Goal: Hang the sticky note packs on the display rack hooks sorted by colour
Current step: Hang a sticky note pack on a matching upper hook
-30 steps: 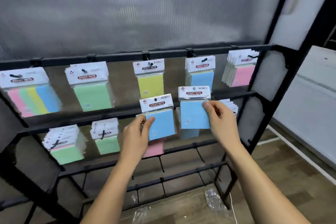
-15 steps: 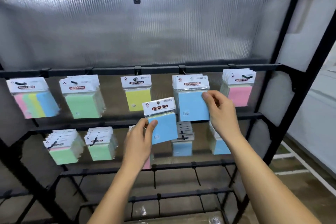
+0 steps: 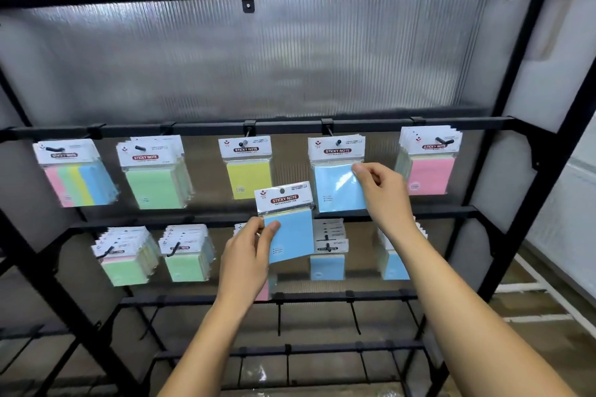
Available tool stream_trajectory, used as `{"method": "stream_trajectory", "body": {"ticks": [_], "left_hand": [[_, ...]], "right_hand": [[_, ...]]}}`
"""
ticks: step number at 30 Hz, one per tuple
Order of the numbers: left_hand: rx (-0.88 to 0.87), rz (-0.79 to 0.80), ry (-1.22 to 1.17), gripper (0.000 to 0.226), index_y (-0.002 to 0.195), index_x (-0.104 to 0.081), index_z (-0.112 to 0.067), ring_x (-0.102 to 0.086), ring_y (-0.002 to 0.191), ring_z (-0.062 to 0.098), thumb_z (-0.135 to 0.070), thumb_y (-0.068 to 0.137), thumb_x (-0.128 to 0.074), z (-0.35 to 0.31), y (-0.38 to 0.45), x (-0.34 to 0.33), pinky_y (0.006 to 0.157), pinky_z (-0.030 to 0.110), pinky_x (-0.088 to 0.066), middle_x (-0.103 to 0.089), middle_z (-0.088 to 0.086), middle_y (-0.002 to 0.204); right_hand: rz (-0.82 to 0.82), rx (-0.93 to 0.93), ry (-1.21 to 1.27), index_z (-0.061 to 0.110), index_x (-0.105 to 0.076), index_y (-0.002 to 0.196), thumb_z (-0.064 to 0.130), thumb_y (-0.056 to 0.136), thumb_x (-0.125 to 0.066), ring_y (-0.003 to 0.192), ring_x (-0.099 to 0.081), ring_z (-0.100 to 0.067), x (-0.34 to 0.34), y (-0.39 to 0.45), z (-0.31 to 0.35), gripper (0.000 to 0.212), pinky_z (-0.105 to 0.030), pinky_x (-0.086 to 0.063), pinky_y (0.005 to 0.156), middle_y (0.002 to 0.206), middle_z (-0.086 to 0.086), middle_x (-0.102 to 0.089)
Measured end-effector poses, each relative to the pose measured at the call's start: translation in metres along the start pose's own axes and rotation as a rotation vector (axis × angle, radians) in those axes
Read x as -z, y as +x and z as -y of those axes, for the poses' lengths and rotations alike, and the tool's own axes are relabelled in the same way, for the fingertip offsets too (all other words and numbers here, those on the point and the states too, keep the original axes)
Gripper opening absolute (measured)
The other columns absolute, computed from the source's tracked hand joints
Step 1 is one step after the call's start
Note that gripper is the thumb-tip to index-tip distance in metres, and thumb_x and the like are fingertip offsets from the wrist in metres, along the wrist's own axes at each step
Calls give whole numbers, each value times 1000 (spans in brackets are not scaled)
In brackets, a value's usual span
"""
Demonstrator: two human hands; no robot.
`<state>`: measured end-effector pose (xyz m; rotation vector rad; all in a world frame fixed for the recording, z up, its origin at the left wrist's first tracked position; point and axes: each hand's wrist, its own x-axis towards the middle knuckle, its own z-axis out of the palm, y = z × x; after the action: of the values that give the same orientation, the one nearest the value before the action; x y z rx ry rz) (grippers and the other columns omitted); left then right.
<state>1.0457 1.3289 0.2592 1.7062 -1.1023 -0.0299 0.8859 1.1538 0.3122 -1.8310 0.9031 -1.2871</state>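
Observation:
My left hand pinches a blue sticky note pack by its lower left corner, holding it in front of the rack below the yellow pack. My right hand pinches the right edge of another blue pack, which hangs on the fourth hook of the upper bar. The same bar carries a multicolour pack, green packs and pink packs.
The black display rack has a lower bar holding green-fronted stacks and blue stacks. A pink pack is partly hidden behind my left hand. Bare hook bars run below. A frame post stands on the right.
My right hand raised its blue pack from in front of the lower bar up onto the upper bar's blue hook. My left hand stayed lower, still holding its blue pack.

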Motion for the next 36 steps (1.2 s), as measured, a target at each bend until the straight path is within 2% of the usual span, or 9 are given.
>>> {"method": "stream_trajectory", "body": {"ticks": [4, 8, 12, 16, 19, 21, 25, 30, 36], "left_hand": [[11, 2, 6, 31, 70, -43, -27, -45, 54, 2, -35, 98, -51, 3, -3, 2, 49, 26, -29, -49, -12, 60], [12, 26, -12, 26, 77, -51, -24, -51, 62, 6, -41, 96, -50, 2, -7, 0, 51, 24, -34, -57, -10, 71], [-9, 43, -33, 35, 83, -56, -17, -59, 72, 16, -49, 93, -47, 0, -12, -5, 55, 41, -42, -64, -4, 77], [-44, 65, -37, 36, 79, -52, -17, -51, 65, 8, -49, 92, -46, -13, -12, -17, 53, 27, -34, -58, -7, 71], [-53, 71, -51, 34, 78, -51, -16, -48, 63, 11, -45, 95, -50, -22, -9, -29, 56, 35, -36, -56, -5, 69], [-73, 73, -42, 32, 74, -48, -20, -45, 61, 9, -43, 96, -51, -29, -5, -35, 56, 36, -35, -51, -8, 65], [-156, 104, 128, 27, 75, -42, -32, -46, 66, 8, -45, 97, -49, -39, 0, -39, 54, 27, -29, -51, -13, 70], [-151, 123, 183, 23, 92, -55, -27, -56, 81, 10, -47, 98, -45, -29, 5, -38, 66, 36, -49, -61, -14, 85], [-240, 131, 467, 22, 105, -56, -20, -50, 95, 17, -40, 98, -47, -19, 16, -35, 72, 40, -50, -57, -6, 98]], "right_hand": [[5, -34, -17, 18, -68, 91, 39, 99, -56, 75, -57, -9, -5, 3, -4, 25, -26, -43, 65, 83, 0, -69], [26, -75, -64, 16, -68, 90, 43, 97, -58, 71, -57, -3, -4, -8, -15, 30, -21, -40, 63, 80, 7, -67], [91, -115, -89, 19, -68, 79, 39, 98, -57, 70, -61, -9, 3, -34, -29, 30, -30, -46, 71, 75, 7, -71], [136, -96, 7, 24, -70, 83, 45, 98, -52, 74, -65, -15, 8, -64, -22, 31, -31, -51, 74, 80, 8, -74], [193, -64, 74, 27, -70, 89, 42, 97, -56, 77, -64, -4, 9, -77, -13, 22, -21, -50, 71, 85, 9, -73], [192, -35, 53, 23, -69, 89, 40, 97, -57, 75, -60, -10, 9, -79, -10, 23, -24, -46, 66, 85, 2, -71], [113, -13, 78, 17, -66, 82, 34, 99, -57, 67, -53, -7, 15, -76, -11, 25, -24, -39, 59, 77, -1, -67], [39, 17, 61, 15, -65, 84, 33, 101, -54, 67, -52, -2, 22, -62, -5, 28, -18, -36, 57, 77, 4, -66], [16, 68, 35, 15, -65, 85, 33, 102, -51, 61, -49, 3, 14, -32, 16, 28, -14, -33, 53, 71, 10, -61]]}}
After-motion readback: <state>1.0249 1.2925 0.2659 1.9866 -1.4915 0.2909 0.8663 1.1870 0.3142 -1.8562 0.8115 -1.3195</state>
